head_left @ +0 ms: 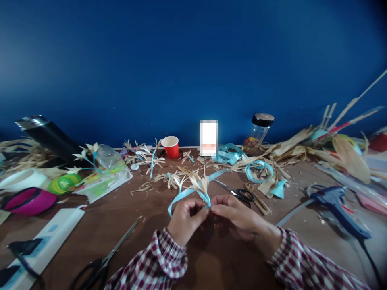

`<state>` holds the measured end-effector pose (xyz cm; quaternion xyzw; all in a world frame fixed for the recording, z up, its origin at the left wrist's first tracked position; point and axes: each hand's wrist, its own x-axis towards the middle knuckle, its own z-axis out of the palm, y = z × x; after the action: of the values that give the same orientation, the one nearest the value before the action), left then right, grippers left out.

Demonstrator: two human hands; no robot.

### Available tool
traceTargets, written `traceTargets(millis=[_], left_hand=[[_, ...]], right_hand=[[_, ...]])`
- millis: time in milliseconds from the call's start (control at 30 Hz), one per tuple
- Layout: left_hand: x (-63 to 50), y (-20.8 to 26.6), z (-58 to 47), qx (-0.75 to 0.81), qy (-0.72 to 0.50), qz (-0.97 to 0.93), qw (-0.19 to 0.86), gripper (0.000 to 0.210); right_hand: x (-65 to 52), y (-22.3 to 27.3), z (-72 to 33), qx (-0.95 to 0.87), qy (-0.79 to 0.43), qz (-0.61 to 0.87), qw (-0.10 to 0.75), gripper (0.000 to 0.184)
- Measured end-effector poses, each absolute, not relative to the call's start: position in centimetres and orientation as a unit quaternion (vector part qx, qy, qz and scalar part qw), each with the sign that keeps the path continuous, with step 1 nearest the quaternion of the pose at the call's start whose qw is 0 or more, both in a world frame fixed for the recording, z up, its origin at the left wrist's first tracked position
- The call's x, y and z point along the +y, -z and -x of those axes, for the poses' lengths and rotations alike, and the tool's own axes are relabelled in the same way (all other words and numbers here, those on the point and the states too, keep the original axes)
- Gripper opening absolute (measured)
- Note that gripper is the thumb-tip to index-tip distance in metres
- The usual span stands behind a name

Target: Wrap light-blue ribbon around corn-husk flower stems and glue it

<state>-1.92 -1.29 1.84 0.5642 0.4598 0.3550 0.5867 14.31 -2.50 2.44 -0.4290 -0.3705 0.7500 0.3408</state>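
A small flower of pale dried husk (203, 184) stands upright between my hands, its base wrapped in light blue ribbon (184, 194). The ribbon loops out past the left fingers, and a strip of it lies on the table behind. My left hand (186, 219) pinches the wrapped stem between thumb and fingers. From the other side, my right hand (237, 214) closes its thumb and index finger at the bottom of the same stem; its other fingers are partly hidden. Just behind are more husk flowers (173, 181) and black-handled scissors (243, 195).
At right lies a blue glue gun (341, 209); at lower left, another pair of scissors (104, 262) and a white power strip (57, 237). Along the wall are a red paper cup (171, 147), a jar (256, 135), ribbon coils (229, 154), a dark bottle (54, 139) and dried husks (290, 147).
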Motion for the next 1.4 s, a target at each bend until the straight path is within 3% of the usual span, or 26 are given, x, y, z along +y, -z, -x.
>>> traceTargets(millis=[267, 367, 567, 700, 867, 1067, 1167, 1300, 1400], left_hand=[[-1.0, -2.4, 2.6, 0.497, -0.337, -0.657, 0.456, 0.026], [-0.9, -2.6, 3.1, 0.512, -0.314, -0.695, 0.395, 0.019], [-1.1, -3.5, 4.2, 0.563, -0.264, -0.748, 0.233, 0.015], [-1.7, -4.3, 6.3, 0.595, -0.225, -0.760, 0.132, 0.022], [-2.0, -5.7, 10.8, 0.610, -0.222, -0.754, 0.103, 0.023], [-0.8, -7.8, 15.0, 0.656, -0.216, -0.721, -0.059, 0.026], [0.0, -8.5, 15.5, 0.652, -0.130, -0.744, -0.060, 0.030], [-0.2, -9.6, 12.6, 0.631, -0.060, -0.769, -0.082, 0.062], [-1.4, -9.6, 7.3, 0.576, -0.183, -0.796, -0.032, 0.038]], right_hand=[[-1.9, -2.9, -14.1, -0.459, -0.630, 0.507, 0.369, 0.020], [-1.7, -2.3, -14.3, -0.486, -0.581, 0.532, 0.379, 0.017], [-1.3, -1.3, -14.9, -0.583, -0.384, 0.600, 0.391, 0.009], [-0.8, -1.7, -15.9, -0.591, -0.321, 0.619, 0.405, 0.011], [0.2, -1.6, -17.4, -0.530, -0.353, 0.617, 0.463, 0.011], [0.2, -2.1, -17.6, -0.430, -0.457, 0.556, 0.545, 0.013], [-0.1, -2.8, -17.5, -0.408, -0.497, 0.527, 0.556, 0.014], [-0.7, -3.8, -17.5, -0.387, -0.557, 0.494, 0.544, 0.018], [-1.2, -4.4, -17.1, -0.388, -0.595, 0.456, 0.537, 0.019]])
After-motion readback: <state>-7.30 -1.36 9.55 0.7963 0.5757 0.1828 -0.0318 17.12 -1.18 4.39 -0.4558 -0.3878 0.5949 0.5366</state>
